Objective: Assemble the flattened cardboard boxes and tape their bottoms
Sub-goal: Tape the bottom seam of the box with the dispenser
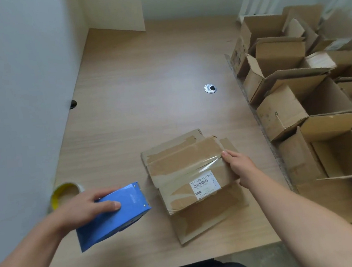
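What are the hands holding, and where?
The left hand grips the blue tape dispenser across its side; right hand holds the cardboard box at its right edge.

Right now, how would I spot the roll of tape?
On the wooden table, look at the near left edge, by the wall. The roll of tape lies just beyond the left hand, the only thing with a yellow ring inside.

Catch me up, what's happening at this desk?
A person is taping a cardboard box on the table. The left hand holds a blue tape dispenser beside it; the right hand grips the box's right edge, thumb on a clear tape strip across it. On the right, assembled boxes stand open.
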### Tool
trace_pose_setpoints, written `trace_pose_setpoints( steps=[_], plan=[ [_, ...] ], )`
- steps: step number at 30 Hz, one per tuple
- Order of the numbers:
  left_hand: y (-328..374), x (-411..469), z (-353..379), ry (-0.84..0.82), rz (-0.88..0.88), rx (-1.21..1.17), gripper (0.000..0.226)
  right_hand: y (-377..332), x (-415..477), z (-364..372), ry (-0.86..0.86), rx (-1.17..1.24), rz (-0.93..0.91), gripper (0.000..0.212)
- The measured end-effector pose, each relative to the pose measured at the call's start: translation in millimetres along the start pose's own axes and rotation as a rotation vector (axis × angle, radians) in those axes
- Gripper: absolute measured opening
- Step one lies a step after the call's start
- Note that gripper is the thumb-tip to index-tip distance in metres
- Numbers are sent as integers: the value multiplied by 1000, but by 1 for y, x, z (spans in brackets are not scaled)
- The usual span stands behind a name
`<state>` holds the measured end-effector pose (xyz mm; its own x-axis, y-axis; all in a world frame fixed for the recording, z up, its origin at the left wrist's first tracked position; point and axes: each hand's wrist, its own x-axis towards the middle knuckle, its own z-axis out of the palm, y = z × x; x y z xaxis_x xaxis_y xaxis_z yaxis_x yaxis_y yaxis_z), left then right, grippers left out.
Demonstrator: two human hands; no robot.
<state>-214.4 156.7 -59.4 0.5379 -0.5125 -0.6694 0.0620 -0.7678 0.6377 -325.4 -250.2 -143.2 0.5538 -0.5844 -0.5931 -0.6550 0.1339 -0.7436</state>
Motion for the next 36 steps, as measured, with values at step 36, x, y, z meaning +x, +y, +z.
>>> trace_pose_setpoints(
  steps=[36],
  plan=[
    [45, 55, 70, 350, -163, 522, 25, 7, -69, 84, -50, -1292, -514, 87]
  ],
)
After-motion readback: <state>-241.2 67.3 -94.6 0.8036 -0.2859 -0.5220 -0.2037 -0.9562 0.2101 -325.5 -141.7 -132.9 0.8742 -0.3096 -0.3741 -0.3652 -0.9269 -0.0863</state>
